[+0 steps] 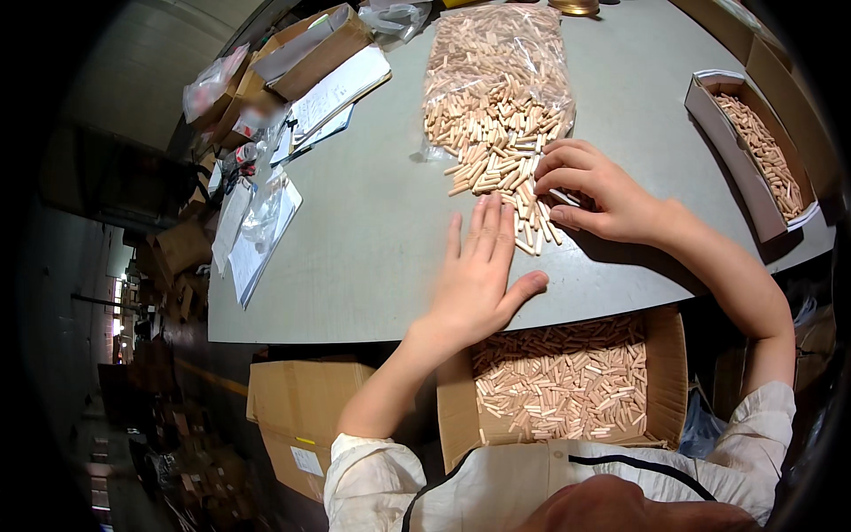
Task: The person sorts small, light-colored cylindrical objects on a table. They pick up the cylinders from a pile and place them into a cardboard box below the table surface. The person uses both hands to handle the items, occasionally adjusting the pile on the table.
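Small wooden dowel pins spill in a loose pile from the mouth of a clear plastic bag on the grey table. My left hand lies nearly flat at the near left edge of the pile, fingers stretched and thumb spread, holding nothing. At the pile's right side is my right hand, its fingers curved and apart from the thumb. Its fingertips reach the dowels, and a few lie between fingers and thumb without a visible grip. Below the table edge stands an open cardboard box with many dowels inside.
On the right of the table sits a long open white box of dowels. Papers on clipboards, cartons and plastic wrap line the left side. A closed carton stands below the table's front edge.
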Action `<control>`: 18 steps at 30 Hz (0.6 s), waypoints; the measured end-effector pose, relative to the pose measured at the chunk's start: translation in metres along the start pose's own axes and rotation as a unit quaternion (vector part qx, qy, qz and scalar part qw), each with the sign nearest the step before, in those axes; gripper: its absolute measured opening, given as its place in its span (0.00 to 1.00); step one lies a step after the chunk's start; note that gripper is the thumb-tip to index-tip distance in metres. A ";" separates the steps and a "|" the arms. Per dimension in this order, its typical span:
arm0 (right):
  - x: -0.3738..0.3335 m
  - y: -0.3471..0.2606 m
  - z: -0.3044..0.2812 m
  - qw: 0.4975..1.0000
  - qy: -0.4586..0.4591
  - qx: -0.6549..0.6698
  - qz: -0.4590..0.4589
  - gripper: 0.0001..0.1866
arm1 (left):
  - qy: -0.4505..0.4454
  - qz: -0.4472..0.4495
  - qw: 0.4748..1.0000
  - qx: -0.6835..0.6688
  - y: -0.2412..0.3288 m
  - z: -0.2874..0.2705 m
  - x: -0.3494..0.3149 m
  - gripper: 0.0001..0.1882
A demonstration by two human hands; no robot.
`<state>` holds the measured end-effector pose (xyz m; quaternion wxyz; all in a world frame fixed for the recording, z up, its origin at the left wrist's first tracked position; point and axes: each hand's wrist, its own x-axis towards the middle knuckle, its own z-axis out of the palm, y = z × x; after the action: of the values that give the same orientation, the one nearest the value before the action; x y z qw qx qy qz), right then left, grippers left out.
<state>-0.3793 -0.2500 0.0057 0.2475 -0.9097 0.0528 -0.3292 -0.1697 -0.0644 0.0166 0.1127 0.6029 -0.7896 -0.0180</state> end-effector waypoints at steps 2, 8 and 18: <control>-0.001 -0.003 -0.003 1.000 -0.015 0.012 0.015 0.11 | -0.012 0.014 1.000 -0.003 0.005 -0.001 0.003 0.48; -0.008 -0.010 -0.006 0.994 -0.038 0.066 0.084 0.09 | -0.003 0.018 0.999 -0.040 0.006 -0.001 0.002 0.44; -0.007 -0.015 -0.008 0.996 -0.050 0.053 0.050 0.07 | 0.030 0.031 0.994 -0.098 0.005 0.001 -0.001 0.36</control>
<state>-0.3905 -0.2386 0.0142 0.3135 -0.9069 0.0689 -0.2730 -0.1746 -0.0617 0.0164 0.1958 0.5641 -0.7987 -0.0739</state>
